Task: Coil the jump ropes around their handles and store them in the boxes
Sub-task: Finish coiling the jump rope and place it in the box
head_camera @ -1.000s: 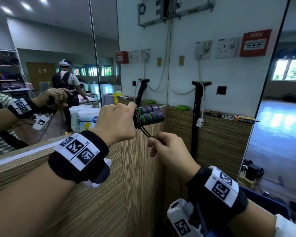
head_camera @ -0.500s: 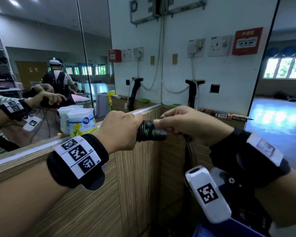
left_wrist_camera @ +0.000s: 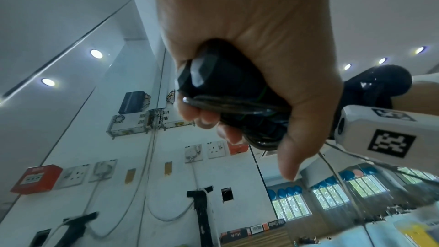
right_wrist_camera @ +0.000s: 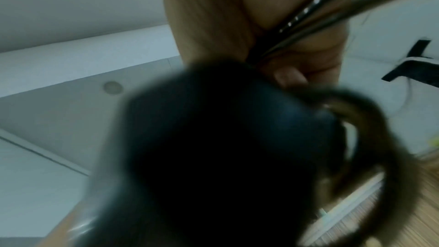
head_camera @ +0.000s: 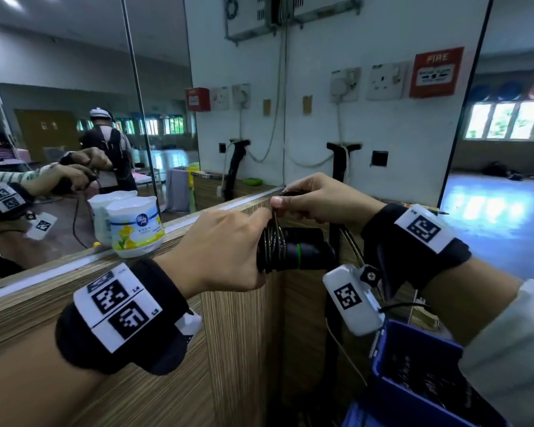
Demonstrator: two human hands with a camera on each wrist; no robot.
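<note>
My left hand [head_camera: 228, 251] grips two black jump-rope handles [head_camera: 302, 251] with green rings, held side by side and pointing right. Several turns of thin dark rope [head_camera: 272, 241] sit coiled around them next to my fist. My right hand [head_camera: 309, 198] is above the handles and pinches the rope at the top of the coil. Loose rope [head_camera: 353, 241] hangs down past my right wrist. In the left wrist view my fingers [left_wrist_camera: 209, 117] curl round the handles [left_wrist_camera: 228, 89] and the rope [left_wrist_camera: 237, 105]. The right wrist view shows a blurred handle end [right_wrist_camera: 228, 147] and rope strands [right_wrist_camera: 332, 16].
A blue box [head_camera: 420, 383] with dark ropes inside stands at the lower right. A wood-grain partition [head_camera: 154, 380] runs below my arms, with a white and yellow tub [head_camera: 136, 223] on its ledge. Mirrors line the left, and a white wall [head_camera: 321, 127] with sockets is behind.
My right hand came up from below the handles, carried the rope over them and now pinches it on top of the coil. The left hand kept its grip.
</note>
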